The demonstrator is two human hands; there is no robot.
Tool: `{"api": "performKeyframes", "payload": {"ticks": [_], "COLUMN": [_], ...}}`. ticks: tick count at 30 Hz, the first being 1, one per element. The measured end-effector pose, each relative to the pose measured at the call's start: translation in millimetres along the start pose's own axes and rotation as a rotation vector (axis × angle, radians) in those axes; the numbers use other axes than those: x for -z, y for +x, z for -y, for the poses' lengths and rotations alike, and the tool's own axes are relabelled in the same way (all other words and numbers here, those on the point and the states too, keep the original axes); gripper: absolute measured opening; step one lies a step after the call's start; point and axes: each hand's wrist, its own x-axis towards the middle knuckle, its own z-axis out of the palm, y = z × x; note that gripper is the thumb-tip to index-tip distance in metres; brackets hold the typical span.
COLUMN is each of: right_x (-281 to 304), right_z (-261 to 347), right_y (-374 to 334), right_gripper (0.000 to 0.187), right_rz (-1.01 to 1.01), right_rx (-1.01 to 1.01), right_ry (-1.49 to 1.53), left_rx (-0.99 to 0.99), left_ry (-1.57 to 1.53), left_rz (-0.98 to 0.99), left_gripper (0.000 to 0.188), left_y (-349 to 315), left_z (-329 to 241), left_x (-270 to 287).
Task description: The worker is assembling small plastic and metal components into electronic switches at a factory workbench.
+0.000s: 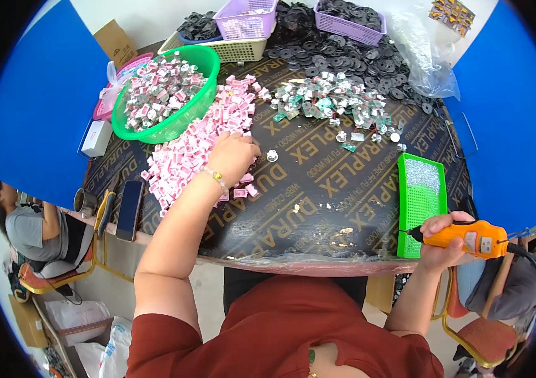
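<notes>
My left hand (235, 155) rests at the right edge of a heap of small pink plastic parts (186, 157), its fingers curled downward. Whatever they pinch, if anything, is hidden beneath them. Just right of these fingers a small white round piece (272, 155) lies alone on the table. My right hand (442, 247) is wrapped around an orange electric screwdriver (479, 239) with a black cord. Its dark tip points left, over the near end of a green tray (410, 217). Small silvery screws (421, 175) fill the far part of that tray.
A green basin (207, 94) of assembled parts stands behind the pink heap. Circuit boards with white pieces (337, 104) and black discs (369, 63) lie farther back, before purple baskets (350, 26). A phone (129, 211) sits left; blue panels (507, 126) flank the table.
</notes>
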Motion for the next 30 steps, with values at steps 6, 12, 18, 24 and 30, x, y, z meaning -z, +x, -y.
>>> {"api": "performKeyframes", "payload": {"ticks": [6, 12, 18, 24, 30], "right_x": [-2, 50, 76, 84, 86], "right_z": [4, -12, -35, -52, -54], "right_y": [10, 41, 71, 78, 77], "right_gripper": [0.059, 0.047, 0.021, 0.026, 0.026], "right_rz": [-0.079, -0.100, -0.158, -0.137, -0.155], "right_rx": [0.059, 0.021, -0.028, -0.034, -0.029], "right_ry": [-0.054, -0.081, -0.252, -0.246, -0.279], "left_rx": [-0.497, -0.809, -0.759, -0.451, -0.450], "left_ry": [-0.191, -0.156, -0.389, -0.521, -0.594], "left_rz": [-0.068, -0.222, -0.168, -0.153, -0.133], "left_gripper": [0.015, 0.006, 0.018, 0.025, 0.024], "left_y": [18, 18, 26, 28, 30], "left_z": [-95, -143, -151, -165, -170], "left_x": [13, -25, -27, -35, -26]}}
